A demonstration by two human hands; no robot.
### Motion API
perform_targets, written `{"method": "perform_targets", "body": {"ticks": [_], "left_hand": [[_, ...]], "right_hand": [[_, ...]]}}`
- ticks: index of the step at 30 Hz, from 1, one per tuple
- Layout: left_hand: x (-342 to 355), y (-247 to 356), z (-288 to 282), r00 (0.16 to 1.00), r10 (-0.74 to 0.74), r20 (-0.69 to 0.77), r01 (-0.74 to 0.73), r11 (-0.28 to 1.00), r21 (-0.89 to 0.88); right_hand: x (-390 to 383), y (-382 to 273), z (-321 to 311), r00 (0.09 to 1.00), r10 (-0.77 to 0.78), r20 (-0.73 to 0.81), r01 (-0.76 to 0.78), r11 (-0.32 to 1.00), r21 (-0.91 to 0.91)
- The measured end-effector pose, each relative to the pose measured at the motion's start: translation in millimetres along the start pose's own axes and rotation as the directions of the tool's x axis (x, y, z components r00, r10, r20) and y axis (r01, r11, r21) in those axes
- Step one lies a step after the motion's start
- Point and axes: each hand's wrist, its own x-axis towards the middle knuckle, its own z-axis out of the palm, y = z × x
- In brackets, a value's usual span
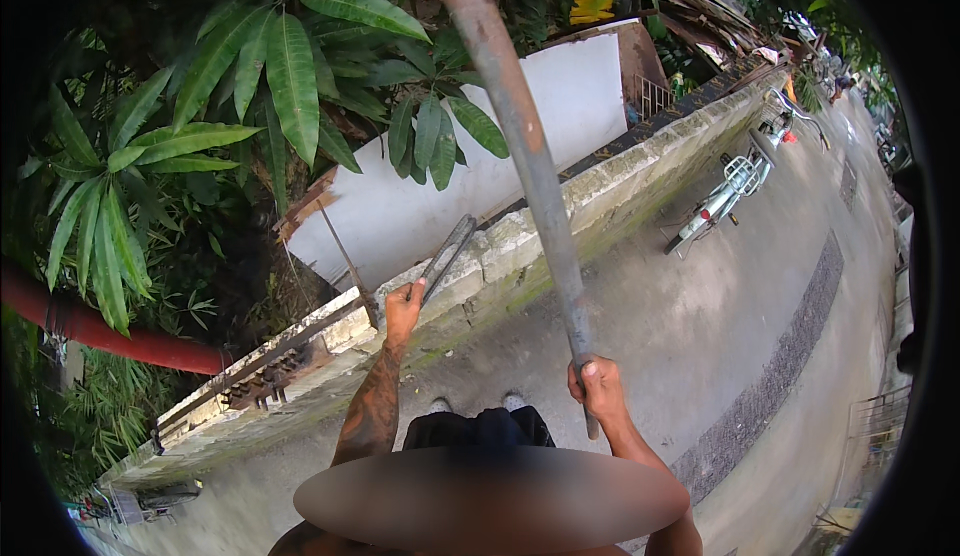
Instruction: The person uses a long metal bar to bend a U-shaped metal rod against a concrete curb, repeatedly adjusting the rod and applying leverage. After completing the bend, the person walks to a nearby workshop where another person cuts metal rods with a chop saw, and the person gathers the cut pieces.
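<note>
long pole (520,146) gripped in the right hand (598,388), rising from centre frame to the top edge.
left hand (402,308) was closed on a short dark bar (447,255), possibly metal, at the low concrete wall (600,191); a bicycle (735,186) leaned at the wall in the upper right of the frame.

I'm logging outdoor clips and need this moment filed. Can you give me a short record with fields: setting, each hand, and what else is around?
setting: paved lane beside a low concrete wall, leafy plants behind it
left hand: closed on a short dark flat bar that slants up over the wall
right hand: gripping a long rusty pole that runs up out of the picture
behind wall: white panel, red pipe
on lane: parked bicycle by the wall
</note>
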Motion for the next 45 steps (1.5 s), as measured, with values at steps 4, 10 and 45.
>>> {"method": "perform_targets", "body": {"ticks": [4,10,45], "left_hand": [[-1.1,6.7,7.1,0.998,-0.036,0.06,0.037,0.999,-0.011],[2.6,9.1,3.3,0.98,-0.197,0.011,0.195,0.956,-0.22],[-152.0,152.4,-124.0,0.941,-0.325,-0.097,0.142,0.637,-0.758]], "right_hand": [[11.7,74.9,8.4,0.895,0.445,-0.038,-0.431,0.839,-0.333],[-6.0,70.6,1.3,0.929,0.371,0.006,-0.37,0.926,0.077],[-38.4,42.7,-29.0,0.981,0.175,-0.084,-0.181,0.982,-0.062]]}}
